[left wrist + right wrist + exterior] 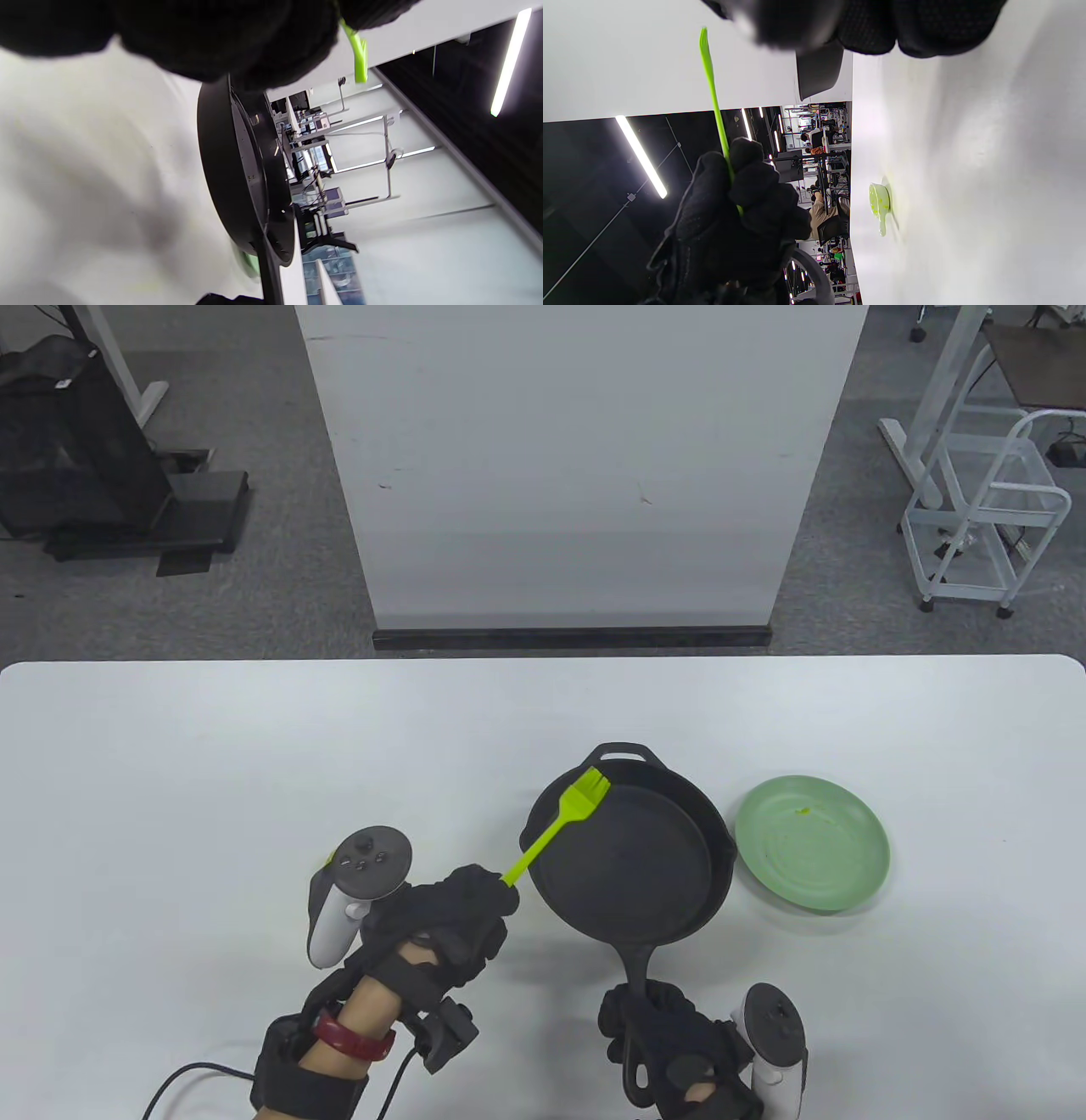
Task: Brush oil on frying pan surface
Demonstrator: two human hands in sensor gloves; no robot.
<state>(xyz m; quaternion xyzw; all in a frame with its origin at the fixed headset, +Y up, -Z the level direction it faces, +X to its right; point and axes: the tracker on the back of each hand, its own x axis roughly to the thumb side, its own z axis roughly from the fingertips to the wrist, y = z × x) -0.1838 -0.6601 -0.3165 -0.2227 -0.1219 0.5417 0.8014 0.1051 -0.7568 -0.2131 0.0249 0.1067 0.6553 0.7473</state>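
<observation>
My left grip (462,903) pinches the green silicone brush (560,823), bristles on the tilted cast-iron frying pan (632,857); my right grip (670,1044) clamps its handle above the worktop (212,763).

**What's on my table: a count**

I count one black cast-iron frying pan (632,857). Touching its far-left rim: one lime-green silicone brush (560,823). Just right of it: one pale green round plate (813,843). Left of it: one small green spoon rest (879,203).
</observation>
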